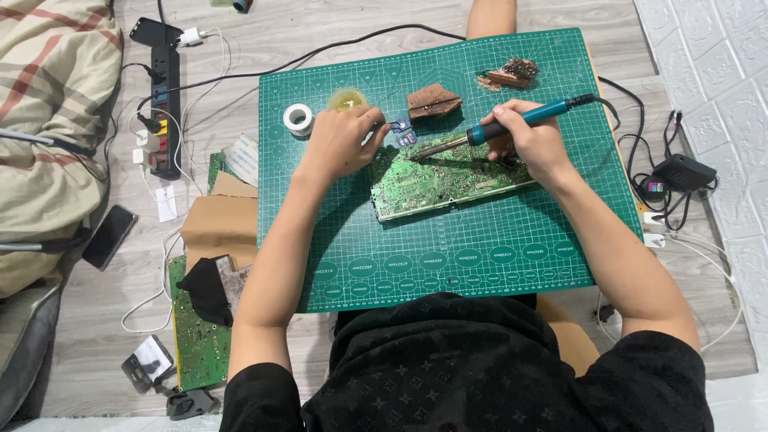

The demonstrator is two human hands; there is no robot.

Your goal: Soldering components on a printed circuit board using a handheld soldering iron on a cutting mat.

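On green mat [496, 240], green circuit board [432, 180], component-studded

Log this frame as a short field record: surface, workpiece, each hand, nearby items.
surface: green gridded cutting mat on a grey wood-look floor
workpiece: green rectangular circuit board, lying flat on the mat
left hand: resting at the board's upper left edge, fingers curled; what it holds is unclear
right hand: gripping a teal-handled soldering iron, tip over the board
nearby: white tape roll; small round yellow tin; black power strip
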